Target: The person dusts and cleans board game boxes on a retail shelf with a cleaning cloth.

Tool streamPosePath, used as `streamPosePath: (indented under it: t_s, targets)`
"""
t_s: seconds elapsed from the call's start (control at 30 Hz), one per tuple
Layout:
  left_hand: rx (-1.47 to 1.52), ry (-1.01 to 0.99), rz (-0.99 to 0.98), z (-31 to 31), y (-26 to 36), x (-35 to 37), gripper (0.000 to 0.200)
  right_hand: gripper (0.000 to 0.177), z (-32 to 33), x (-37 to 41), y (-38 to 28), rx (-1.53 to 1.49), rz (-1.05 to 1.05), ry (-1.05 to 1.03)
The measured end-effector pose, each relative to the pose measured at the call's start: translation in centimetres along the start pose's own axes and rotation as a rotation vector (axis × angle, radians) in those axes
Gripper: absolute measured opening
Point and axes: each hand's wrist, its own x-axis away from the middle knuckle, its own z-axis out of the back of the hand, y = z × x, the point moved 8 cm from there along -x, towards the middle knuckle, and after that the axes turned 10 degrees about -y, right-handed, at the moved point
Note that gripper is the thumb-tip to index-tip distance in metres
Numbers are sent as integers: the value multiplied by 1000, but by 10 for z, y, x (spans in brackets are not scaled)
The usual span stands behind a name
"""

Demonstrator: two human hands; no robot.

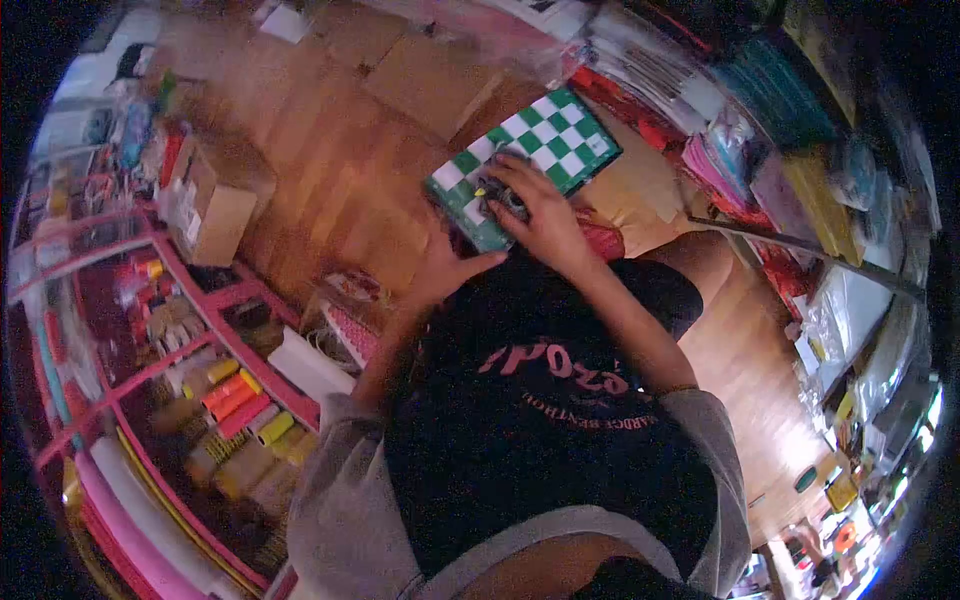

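Observation:
A green-and-white checkered board (565, 135) lies tilted in front of my body, with its left end nearest me. My right hand (545, 215) is over that left end, its fingers curled around a small dark object (510, 201) with a bit of yellow at one side. What kind of object it is cannot be made out. At the board's lower left corner, my left hand (450, 268) grips the edge, thumb on the near side and fingers along the left side. Part of those fingers is dim and blurred.
An open cardboard box (225, 205) stands on the wooden floor at left. Flat cardboard (430, 80) lies beyond the board. A pink-edged rack (180, 270) holds colourful rolls (235, 400) at lower left. Stacked packaged goods (720, 160) line the right side.

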Motion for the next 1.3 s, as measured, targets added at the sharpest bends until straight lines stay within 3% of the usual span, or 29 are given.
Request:
streamPosePath:
  t_s: [0.1,0.13,0.17,0.27,0.3,0.33,0.37,0.43,0.47,0.53,0.67,0.73,0.87,0.93,1.13,1.3]
  targets:
    - [-231,152,-67,3,20,5,118,35,0,-4,-12,-107,44,-89]
    - [-528,153,-116,1,36,7,124,35,0,-4,-14,-209,47,-119]
    - [-525,160,-112,0,38,9,124,35,4,-2,-17,-212,49,-126]
    - [-534,189,-230,-3,37,12,117,33,-17,3,-29,-519,104,-458]
    - [-254,95,-87,0,1,4,109,33,-20,2,-31,-520,100,-467]
    - [24,1,55,-3,-34,0,102,33,-22,2,-36,-425,144,-458]
    - [28,4,57,-1,-53,-1,102,34,-24,1,-41,-329,191,-448]
    - [-80,149,-150,14,-60,0,90,34,-28,-6,-43,-278,218,-402]
    - [-79,149,-150,13,-49,2,90,34,-28,-9,-44,-230,244,-354]
    - [-443,161,19,8,-12,7,92,35,-34,-12,-38,-177,261,-333]
    - [-329,87,150,2,-6,4,94,37,-34,-24,-33,-93,224,-238]
    - [-425,177,2,9,0,5,99,37,-37,-34,-30,-41,214,-199]
    - [-322,222,-54,3,10,7,101,36,-42,-44,-16,29,162,-156]
    - [143,208,-89,9,-21,3,99,36,-44,-46,-11,29,157,-162]
    - [-55,246,-144,7,-7,4,100,37,-40,-52,-2,72,161,-214]
    - [0,222,-201,10,-8,3,100,37,-21,-57,26,206,165,-160]
